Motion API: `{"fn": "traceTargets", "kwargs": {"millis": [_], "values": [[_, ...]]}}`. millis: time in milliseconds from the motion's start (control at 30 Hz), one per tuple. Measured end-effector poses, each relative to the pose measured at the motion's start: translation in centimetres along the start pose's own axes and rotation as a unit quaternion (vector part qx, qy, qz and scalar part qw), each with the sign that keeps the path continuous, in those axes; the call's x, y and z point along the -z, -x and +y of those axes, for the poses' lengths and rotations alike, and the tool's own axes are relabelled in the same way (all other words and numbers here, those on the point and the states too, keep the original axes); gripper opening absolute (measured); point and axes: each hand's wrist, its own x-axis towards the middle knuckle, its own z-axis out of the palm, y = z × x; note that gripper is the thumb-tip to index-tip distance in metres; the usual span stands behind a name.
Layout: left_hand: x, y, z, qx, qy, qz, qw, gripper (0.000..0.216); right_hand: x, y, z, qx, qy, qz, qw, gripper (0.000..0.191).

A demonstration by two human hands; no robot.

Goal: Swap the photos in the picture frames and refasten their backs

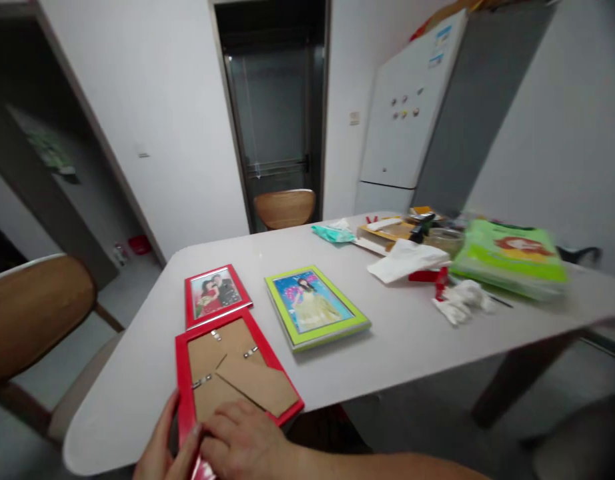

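Note:
A red picture frame (pixel 183 373) lies face down at the near table edge, its brown backing board (pixel 205 357) and metal clips showing. My left hand (pixel 165 443) grips its lower left edge, thumb on top. My right hand (pixel 250 443) rests on the lower part of the backing with curled fingers; what lies under the fingertips is hidden. A folded stand flap (pixel 260 383) is on the board. Beyond it, a smaller red frame (pixel 189 303) with a photo of two people lies face up. To the right is a lime green frame (pixel 302 343) with a photo of a person in a yellow dress.
At the table's right are white gloves (pixel 465 301), a green package (pixel 512 263), white paper (pixel 407 260), a teal packet (pixel 333 232) and a clutter of boxes. Wooden chairs stand at the left (pixel 42 307) and far side (pixel 286 208).

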Motion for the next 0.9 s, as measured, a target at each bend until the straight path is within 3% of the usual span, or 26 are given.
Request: {"fn": "traceTargets", "kwargs": {"millis": [67, 167, 267, 367, 500, 733, 900], "values": [[-0.4, 0.4, 0.3, 0.004, 0.005, 0.02, 1.0, 0.05, -0.1, 0.1, -0.1, -0.011, -0.048, -0.024, 0.998, 0.02], [-0.8, 0.8, 1.1, -0.005, 0.005, 0.043, 0.999, 0.05, 1.5, -0.1, 0.4, -0.024, -0.163, -0.069, 0.984, 0.029], [-0.7, 1.0, 2.1, -0.011, 0.012, 0.044, 0.999, 0.052, 4.2, -0.7, 2.1, -0.116, -0.228, -0.077, 0.964, 0.025], [-0.6, 0.9, 2.9, -0.002, 0.011, 0.043, 0.999, 0.057, 5.6, -1.4, 5.1, -0.209, -0.185, -0.077, 0.957, 0.028], [-0.9, 0.2, 3.2, 0.016, 0.012, 0.043, 0.999, 0.059, 5.1, -1.8, 8.3, -0.247, -0.102, -0.134, 0.954, 0.023], [-0.8, 0.0, 2.9, -0.001, 0.014, 0.03, 0.999, 0.056, 3.3, -2.1, 8.7, -0.288, -0.027, -0.137, 0.947, 0.025], [-0.7, 0.3, 3.0, -0.007, 0.01, 0.038, 0.999, 0.055, 3.1, -2.1, 8.8, -0.272, -0.02, -0.116, 0.955, 0.025]]}}
